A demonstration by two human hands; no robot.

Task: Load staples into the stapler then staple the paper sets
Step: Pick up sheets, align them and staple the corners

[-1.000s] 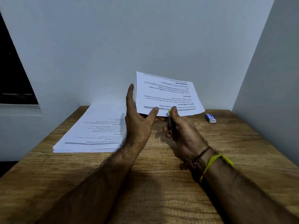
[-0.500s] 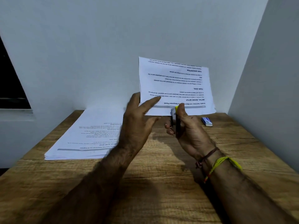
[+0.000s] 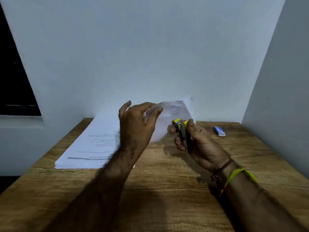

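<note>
My right hand (image 3: 200, 144) grips a small yellow and black stapler (image 3: 182, 131), nose up, above the middle of the wooden table (image 3: 167, 181). My left hand (image 3: 137, 126) is just left of it and pinches a paper set (image 3: 173, 113) between thumb and fingers. That set is blurred with motion and lies low behind the stapler's nose. Whether it sits in the stapler's jaws I cannot tell. A thick stack of printed paper sets (image 3: 93, 144) lies flat on the table's left side, partly hidden by my left forearm.
A small blue and white staple box (image 3: 219, 131) lies at the table's far right. White walls close in the table at the back and on the right. A dark window opening (image 3: 15, 84) is at the far left.
The paper set stood upright in my left hand and has now swung down and leftward, blurred. My right hand kept hold of the stapler, whose yellow nose now shows clearly.
</note>
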